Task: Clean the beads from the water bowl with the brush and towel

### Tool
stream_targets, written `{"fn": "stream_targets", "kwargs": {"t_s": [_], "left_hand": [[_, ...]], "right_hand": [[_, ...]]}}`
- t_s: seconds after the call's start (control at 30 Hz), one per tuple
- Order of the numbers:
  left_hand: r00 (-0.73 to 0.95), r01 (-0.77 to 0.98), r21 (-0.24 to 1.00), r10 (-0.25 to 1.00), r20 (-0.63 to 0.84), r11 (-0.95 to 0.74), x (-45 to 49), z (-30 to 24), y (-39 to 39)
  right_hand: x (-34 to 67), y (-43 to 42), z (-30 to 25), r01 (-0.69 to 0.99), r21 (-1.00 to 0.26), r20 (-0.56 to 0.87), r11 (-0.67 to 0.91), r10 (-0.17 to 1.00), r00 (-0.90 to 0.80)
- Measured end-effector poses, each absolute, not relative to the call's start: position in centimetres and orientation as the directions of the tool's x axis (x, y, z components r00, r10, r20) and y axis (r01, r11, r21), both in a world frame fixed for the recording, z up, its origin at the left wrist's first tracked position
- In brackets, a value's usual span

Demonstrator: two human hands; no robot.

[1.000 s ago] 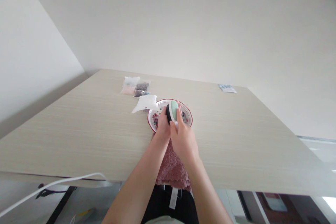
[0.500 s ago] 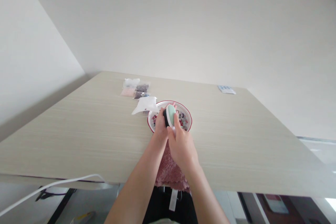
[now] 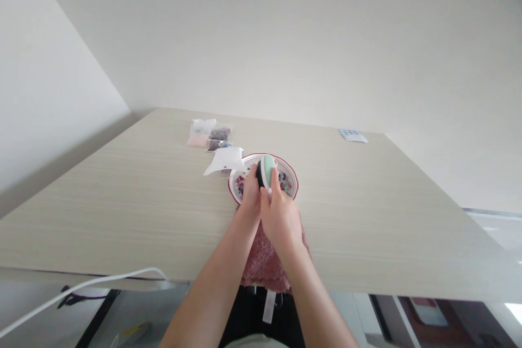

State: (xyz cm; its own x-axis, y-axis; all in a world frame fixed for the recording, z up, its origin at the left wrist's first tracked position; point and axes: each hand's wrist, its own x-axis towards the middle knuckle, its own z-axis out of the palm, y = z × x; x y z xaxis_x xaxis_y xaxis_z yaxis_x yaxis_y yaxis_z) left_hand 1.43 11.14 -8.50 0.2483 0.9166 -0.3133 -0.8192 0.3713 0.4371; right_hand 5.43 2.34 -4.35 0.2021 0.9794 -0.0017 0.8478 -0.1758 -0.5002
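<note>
My right hand (image 3: 282,215) is closed around a brush (image 3: 267,171) with a mint-green back, a white rim and a dark, bristle-like side. The index finger lies along the brush's back. My left hand (image 3: 250,189) is against the dark side of the brush, its fingers mostly hidden behind it; a bit of fingertip shows past the brush, so it looks stretched out. Both hands are over a white plate (image 3: 295,178) with a red rim, which holds many small red, dark and pale beads. Beneath my wrists lies a fluffy dusty-pink cloth (image 3: 265,261), reaching the table's front edge.
A white paper-like piece (image 3: 225,160) lies at the plate's left edge. Behind it are clear bags (image 3: 220,134) of dark and pale pink contents. A blue-and-white packet (image 3: 353,136) lies at the back right of the table (image 3: 367,217). A white cable (image 3: 101,280) crosses the front left edge.
The brush and both hands have shifted slightly. More of the pink cloth shows beside my right wrist. The grip on the brush is the same.
</note>
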Motion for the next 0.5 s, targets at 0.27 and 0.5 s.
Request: {"fn": "stream_targets", "kwargs": {"t_s": [0.27,0.5], "left_hand": [[0.210,-0.841,0.438,0.938,-0.274,0.317,1.17,-8.43,10.98],[0.228,-0.847,0.398,0.918,-0.325,0.352,1.14,-8.70,11.23]], "right_hand": [[5.45,2.00,-3.86,0.849,-0.514,-0.026,-0.122,0.992,0.127],[5.53,2.08,-4.01,0.842,-0.523,-0.027,-0.135,0.989,0.142]]}}
